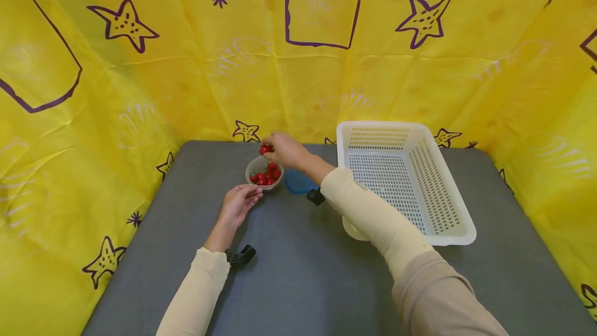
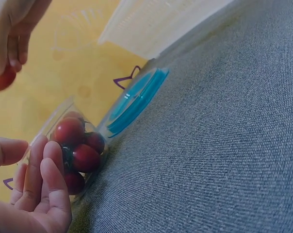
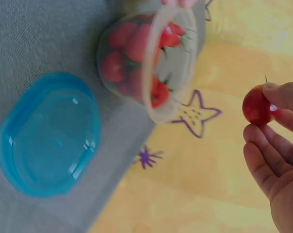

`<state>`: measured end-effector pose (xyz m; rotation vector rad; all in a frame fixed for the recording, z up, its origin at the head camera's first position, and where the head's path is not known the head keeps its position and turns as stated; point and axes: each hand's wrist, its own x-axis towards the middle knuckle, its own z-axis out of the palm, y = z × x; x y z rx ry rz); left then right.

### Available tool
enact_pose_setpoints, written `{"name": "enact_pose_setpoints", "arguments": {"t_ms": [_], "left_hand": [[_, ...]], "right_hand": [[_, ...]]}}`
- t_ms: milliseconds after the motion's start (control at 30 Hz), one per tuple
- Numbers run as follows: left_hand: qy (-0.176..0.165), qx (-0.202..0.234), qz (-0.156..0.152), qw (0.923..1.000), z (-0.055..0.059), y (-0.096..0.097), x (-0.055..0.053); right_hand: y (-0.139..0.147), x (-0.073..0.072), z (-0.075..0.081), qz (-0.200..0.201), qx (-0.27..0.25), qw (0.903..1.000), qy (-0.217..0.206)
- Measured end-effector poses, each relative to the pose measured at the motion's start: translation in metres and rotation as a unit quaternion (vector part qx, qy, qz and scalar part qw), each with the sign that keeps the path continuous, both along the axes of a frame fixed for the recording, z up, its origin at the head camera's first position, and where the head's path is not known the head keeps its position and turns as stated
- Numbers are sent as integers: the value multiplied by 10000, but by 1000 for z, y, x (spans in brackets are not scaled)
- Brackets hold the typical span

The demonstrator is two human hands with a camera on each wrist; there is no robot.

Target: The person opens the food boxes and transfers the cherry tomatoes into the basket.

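Observation:
A clear plastic container (image 1: 265, 159) with several red cherry tomatoes (image 1: 270, 174) inside stands near the table's far edge. My left hand (image 1: 240, 202) pinches its near rim between thumb and fingers, as the left wrist view also shows at the container's wall (image 2: 64, 108). Above the container's far side, my right hand (image 1: 288, 150) holds one cherry tomato (image 3: 257, 106) between thumb and fingertips, clear of the others. A thin stem sticks out of that tomato. The blue lid (image 3: 52, 136) lies on the table just right of the container, partly hidden by my right arm in the head view.
A large white plastic basket (image 1: 450, 191) with a slotted bottom stands on the right, partly covered by my right forearm. Grey cloth covers the table (image 1: 298, 274). A yellow patterned curtain (image 1: 261, 82) hangs behind the far edge and along both sides.

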<state>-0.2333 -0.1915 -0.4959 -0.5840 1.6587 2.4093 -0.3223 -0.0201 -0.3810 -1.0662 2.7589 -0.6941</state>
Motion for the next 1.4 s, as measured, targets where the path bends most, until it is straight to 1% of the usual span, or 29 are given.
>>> {"name": "enact_pose_setpoints", "arguments": {"t_ms": [133,267,433,567,700,833,967,1100,1267,1400], "left_hand": [[-68,-125,-49,9999,0,0,-1],[-104,-248,-86,9996,0,0,-1],[-111,-260,-123,9995,-1,-2,-1],[-123,-221,-114,9996,-1,-1,-2],[-136,-276,-113,9995,0,-1,-2],[-174,-339,-123,9992,0,-2,-2],[-219,-328,-103,9992,1,-3,-3],[-242,-329,-100,9991,1,-3,-2],[-277,-420,-156,9986,2,-4,-2],[-287,-489,-188,9982,2,-3,-3]], "right_hand": [[12,1,12,18,-97,9997,202],[24,1,20,25,-231,9991,368],[42,2,27,63,-275,9981,547],[59,1,33,76,-450,9967,668],[79,-1,38,-100,-578,9951,791],[99,-3,42,-391,-618,9940,816],[120,-6,42,-626,-736,9927,715],[139,-11,39,-863,-787,9911,643],[162,-20,31,-1208,-800,9879,560],[179,-29,19,-1447,-824,9848,497]]}}
